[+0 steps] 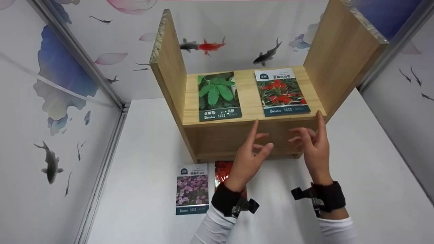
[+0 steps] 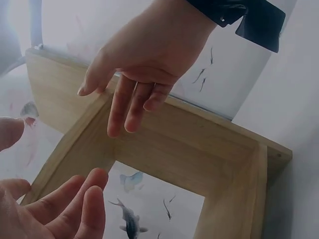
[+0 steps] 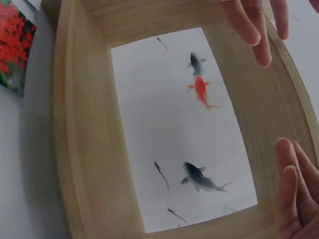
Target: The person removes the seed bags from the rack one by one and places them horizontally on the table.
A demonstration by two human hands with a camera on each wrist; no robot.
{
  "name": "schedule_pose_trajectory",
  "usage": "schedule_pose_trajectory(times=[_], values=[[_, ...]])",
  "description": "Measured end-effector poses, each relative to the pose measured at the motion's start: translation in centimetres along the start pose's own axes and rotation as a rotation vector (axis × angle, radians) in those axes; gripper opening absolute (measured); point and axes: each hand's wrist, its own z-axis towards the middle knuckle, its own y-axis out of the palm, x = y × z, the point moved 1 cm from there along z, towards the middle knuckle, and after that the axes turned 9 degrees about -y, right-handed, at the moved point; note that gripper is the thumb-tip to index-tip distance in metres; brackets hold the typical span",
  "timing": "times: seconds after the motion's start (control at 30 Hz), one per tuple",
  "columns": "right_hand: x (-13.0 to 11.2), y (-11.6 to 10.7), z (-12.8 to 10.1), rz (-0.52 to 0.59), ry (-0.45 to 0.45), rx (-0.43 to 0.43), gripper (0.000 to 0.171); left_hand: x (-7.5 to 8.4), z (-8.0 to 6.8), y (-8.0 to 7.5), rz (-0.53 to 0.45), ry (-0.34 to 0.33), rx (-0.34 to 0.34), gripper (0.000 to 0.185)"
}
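My left hand is at the front edge of a wooden shelf, its index finger extended and the other fingers loosely bent. Nearby, my right hand points its index finger at the shelf's right front corner, just below a seed packet with red flowers. Neither hand holds anything. A green-leaf seed packet lies on the same board, to the left. In the left wrist view, the right hand is above the left-hand fingers, with the shelf's open lower compartment behind them.
On the white table before the shelf lie a purple-flower packet and a red-flower packet, the latter partly hidden by the left arm. Tall wooden side panels flank the shelf. Walls printed with fish enclose the space.
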Motion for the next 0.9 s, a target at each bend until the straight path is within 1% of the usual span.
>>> schedule_pose_trajectory(times=[0.07,0.17,0.3,0.4,0.57,0.7,0.8,0.9], values=[[-0.1,-0.1,0.5,0.000,0.013,-0.007,0.060,1.3,0.2,-0.2,0.017,-0.018,-0.024,0.070],[0.1,-0.3,1.3,0.016,0.035,-0.004,0.058,2.7,0.7,-0.3,0.046,-0.052,-0.070,0.073],[0.3,-0.7,2.7,0.016,0.086,-0.024,0.059,3.9,1.8,-0.5,0.042,-0.090,-0.104,0.075],[0.3,-0.8,3.9,-0.018,0.136,-0.058,0.061,4.3,2.8,-0.7,-0.020,-0.114,-0.114,0.075],[-0.1,-1.0,5.2,-0.046,0.222,-0.144,0.066,4.7,4.4,-0.7,-0.144,-0.167,-0.129,0.073],[-0.6,-0.5,5.4,-0.025,0.241,-0.215,0.071,4.6,5.0,-0.6,-0.218,-0.229,-0.145,0.075],[-1.6,0.1,5.1,-0.031,0.239,-0.239,0.073,4.7,5.1,-0.6,-0.231,-0.249,-0.151,0.075],[-1.6,0.4,4.6,-0.045,0.241,-0.235,0.073,4.6,5.0,-0.5,-0.220,-0.252,-0.159,0.077]])
